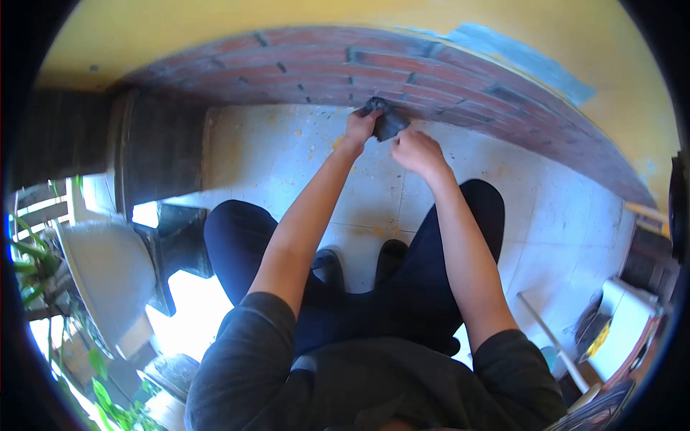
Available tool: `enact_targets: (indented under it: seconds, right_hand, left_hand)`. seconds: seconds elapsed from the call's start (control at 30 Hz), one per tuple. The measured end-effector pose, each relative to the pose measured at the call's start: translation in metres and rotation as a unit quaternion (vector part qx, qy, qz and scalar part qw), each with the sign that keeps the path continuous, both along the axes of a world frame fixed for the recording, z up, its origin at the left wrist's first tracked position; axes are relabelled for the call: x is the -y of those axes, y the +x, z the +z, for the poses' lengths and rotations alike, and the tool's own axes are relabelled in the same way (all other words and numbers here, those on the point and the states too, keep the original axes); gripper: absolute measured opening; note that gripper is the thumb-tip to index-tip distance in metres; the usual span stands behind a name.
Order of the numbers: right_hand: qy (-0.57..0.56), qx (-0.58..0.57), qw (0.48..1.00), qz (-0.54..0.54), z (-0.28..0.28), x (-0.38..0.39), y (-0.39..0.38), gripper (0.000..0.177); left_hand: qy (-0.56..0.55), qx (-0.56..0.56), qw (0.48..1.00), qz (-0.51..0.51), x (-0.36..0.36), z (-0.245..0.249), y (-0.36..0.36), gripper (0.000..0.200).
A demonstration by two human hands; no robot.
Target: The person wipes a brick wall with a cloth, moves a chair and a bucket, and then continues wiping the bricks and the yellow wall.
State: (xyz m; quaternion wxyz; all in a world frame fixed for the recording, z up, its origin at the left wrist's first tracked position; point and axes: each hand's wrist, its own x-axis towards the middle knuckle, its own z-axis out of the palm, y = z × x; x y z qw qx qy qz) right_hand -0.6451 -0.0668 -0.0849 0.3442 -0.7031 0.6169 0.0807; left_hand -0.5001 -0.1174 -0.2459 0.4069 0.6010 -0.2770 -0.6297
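A dark grey flat piece [392,126] with a rough grey lump at its top is held up near the foot of the brick wall [330,68]. My left hand [361,126] is closed on its left edge, the thumb lying along it. My right hand [419,151] is closed at the lower right corner of the piece, with the fingers curled under. What those fingers grip is hidden. Both forearms reach forward between my bent knees, above the pale tiled floor [338,187].
Crumbs and orange stains mark the tiles. Yellow plaster [215,21] tops the bricks, with a grey patch [517,57] at right. Dark wooden furniture [162,147], a large pale pot [108,276] and plants stand left. A pole [553,337] and white box [624,323] lie right.
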Motion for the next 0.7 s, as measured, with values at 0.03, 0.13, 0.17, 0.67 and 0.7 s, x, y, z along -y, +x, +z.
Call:
enact_targets:
  seconds: [0.03, 0.13, 0.17, 0.67, 0.7]
  right_hand:
    - [-0.009, 0.007, 1.000, -0.029, 0.003, 0.007, -0.010, 0.035]
    - [-0.062, 0.101, 0.990, -0.072, -0.002, 0.013, -0.017, 0.040]
    - [-0.072, 0.144, 0.985, -0.064, -0.011, 0.014, -0.010, 0.045]
    - [-0.311, 0.457, 0.611, -0.567, 0.068, -0.025, -0.153, 0.032]
    - [-0.363, 0.443, 0.568, -0.591, 0.055, -0.022, -0.190, 0.030]
  left_hand:
    - [0.033, -0.003, 0.999, -0.018, -0.004, 0.017, -0.001, 0.033]
    - [0.002, 0.023, 0.998, -0.063, -0.015, 0.065, 0.011, 0.036]
    - [-0.027, 0.045, 0.995, -0.079, -0.017, 0.084, 0.017, 0.035]
    - [-0.614, 0.438, 0.515, -0.406, -0.021, 0.335, -0.017, 0.021]
    - [-0.636, 0.449, 0.468, -0.418, -0.013, 0.342, -0.019, 0.024]
